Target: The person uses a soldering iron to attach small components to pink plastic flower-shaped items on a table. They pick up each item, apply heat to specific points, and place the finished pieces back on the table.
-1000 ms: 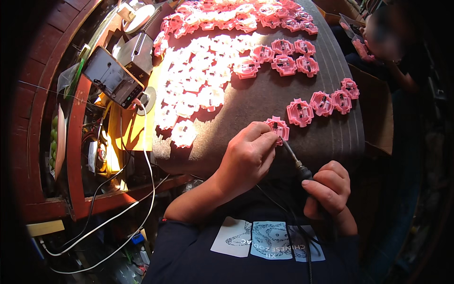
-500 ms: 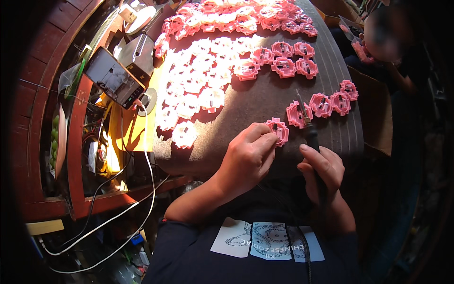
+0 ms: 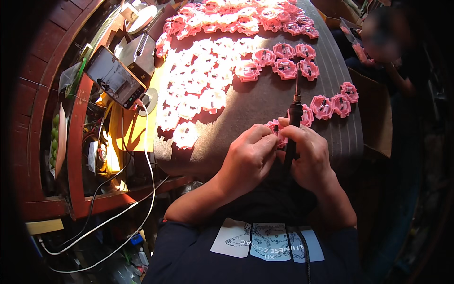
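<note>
Fingers (image 3: 259, 130) of your left hand (image 3: 246, 154) are pinched on the left side of a pink housing (image 3: 282, 140), near the front edge of the grey work surface (image 3: 255, 113). Your right hand (image 3: 312, 156) is wrapped round the dark handle of an iron-like tool (image 3: 295, 113). Key relation: housing lies just left of that handle, by your right fingertips; tool's long axis runs away from you, metal end pointing past the part toward the back pink row (image 3: 284, 68). Both hands are close; left has the grip. Can't tell if right fingertips touch the housing. Most of its inside is covered; a small black insert (image 3: 275, 128) shows. Tool hides part of the neighbouring housing (image 3: 307, 116). Tip height unreadable. Sunlit housings (image 3: 185, 135) at left are washed out.
</note>
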Demonstrator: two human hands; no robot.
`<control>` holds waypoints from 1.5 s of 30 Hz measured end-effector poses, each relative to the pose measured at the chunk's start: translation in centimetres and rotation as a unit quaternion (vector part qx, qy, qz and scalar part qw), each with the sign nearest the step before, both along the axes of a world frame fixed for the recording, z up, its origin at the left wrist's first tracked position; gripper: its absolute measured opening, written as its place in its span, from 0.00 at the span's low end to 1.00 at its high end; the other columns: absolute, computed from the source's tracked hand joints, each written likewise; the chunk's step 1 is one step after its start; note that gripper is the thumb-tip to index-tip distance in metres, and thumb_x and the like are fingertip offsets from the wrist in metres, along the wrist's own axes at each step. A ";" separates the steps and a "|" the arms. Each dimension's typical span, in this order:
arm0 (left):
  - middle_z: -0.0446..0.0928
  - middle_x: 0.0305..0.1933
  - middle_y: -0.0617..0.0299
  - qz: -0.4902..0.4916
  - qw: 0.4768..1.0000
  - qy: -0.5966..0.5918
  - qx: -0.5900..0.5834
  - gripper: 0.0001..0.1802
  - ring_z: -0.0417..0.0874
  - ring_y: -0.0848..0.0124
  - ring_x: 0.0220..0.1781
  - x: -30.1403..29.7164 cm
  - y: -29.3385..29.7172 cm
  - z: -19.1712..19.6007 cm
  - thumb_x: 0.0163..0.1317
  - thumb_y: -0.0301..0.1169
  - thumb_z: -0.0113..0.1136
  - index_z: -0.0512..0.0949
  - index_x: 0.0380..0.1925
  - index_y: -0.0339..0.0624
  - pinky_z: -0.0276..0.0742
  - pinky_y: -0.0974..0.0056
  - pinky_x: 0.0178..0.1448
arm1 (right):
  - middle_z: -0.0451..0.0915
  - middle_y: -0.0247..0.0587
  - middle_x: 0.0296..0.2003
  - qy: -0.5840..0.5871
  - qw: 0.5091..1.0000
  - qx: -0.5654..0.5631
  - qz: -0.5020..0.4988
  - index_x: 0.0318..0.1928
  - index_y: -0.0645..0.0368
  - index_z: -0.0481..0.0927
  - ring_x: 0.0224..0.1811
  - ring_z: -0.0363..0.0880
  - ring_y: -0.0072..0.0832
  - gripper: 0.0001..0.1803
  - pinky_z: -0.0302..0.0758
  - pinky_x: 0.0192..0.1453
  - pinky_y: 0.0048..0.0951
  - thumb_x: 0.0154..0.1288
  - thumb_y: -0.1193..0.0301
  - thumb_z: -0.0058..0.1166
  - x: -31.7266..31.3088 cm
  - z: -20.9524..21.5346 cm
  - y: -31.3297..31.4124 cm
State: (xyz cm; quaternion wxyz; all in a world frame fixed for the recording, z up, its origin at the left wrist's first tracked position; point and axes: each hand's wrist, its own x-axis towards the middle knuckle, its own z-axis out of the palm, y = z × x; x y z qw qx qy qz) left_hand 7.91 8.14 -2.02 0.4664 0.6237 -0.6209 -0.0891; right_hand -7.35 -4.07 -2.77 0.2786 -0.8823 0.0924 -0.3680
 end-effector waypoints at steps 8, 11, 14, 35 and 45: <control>0.81 0.45 0.51 -0.002 1.000 0.000 -0.003 0.11 0.87 0.52 0.44 0.0 -0.1 0.0 0.62 0.15 0.68 0.85 0.43 0.35 0.84 0.56 0.48 | 0.88 0.51 0.48 -0.017 1.000 0.003 -0.005 0.56 0.58 0.78 0.47 0.90 0.51 0.26 0.85 0.48 0.43 0.57 0.81 0.70 0.1 -0.5 0.0; 0.82 0.45 0.51 0.005 1.000 -0.003 0.000 0.11 0.87 0.53 0.44 0.0 0.0 0.0 0.61 0.15 0.68 0.85 0.43 0.35 0.84 0.55 0.48 | 0.88 0.51 0.48 -0.027 1.000 -0.005 -0.002 0.56 0.58 0.78 0.44 0.89 0.51 0.25 0.84 0.47 0.43 0.58 0.79 0.70 -0.1 -0.4 0.1; 0.82 0.45 0.51 0.013 1.000 -0.006 0.007 0.11 0.87 0.53 0.43 -0.1 0.0 -0.1 0.60 0.15 0.69 0.85 0.43 0.36 0.84 0.56 0.47 | 0.88 0.51 0.48 -0.032 0.998 -0.053 -0.032 0.55 0.57 0.79 0.41 0.88 0.51 0.23 0.83 0.44 0.43 0.59 0.76 0.70 -1.0 0.6 -0.5; 0.82 0.46 0.50 -0.029 0.999 -0.040 0.003 0.12 0.88 0.51 0.45 -0.5 -3.4 0.2 0.60 0.16 0.70 0.84 0.44 0.36 0.85 0.55 0.49 | 0.85 0.48 0.58 0.104 0.955 -0.149 -0.234 0.59 0.56 0.79 0.69 0.77 0.56 0.23 0.64 0.78 0.60 0.64 0.71 0.70 -9.9 0.1 -16.1; 0.81 0.52 0.42 -0.166 0.972 -0.101 -0.129 0.12 0.87 0.43 0.52 -6.4 -20.3 -2.4 0.63 0.20 0.59 0.81 0.47 0.34 0.87 0.48 0.55 | 0.84 0.61 0.62 -0.091 0.955 -0.050 -0.277 0.62 0.61 0.74 0.71 0.82 0.50 0.22 0.76 0.75 0.49 0.76 0.66 0.64 -11.1 -0.3 -12.4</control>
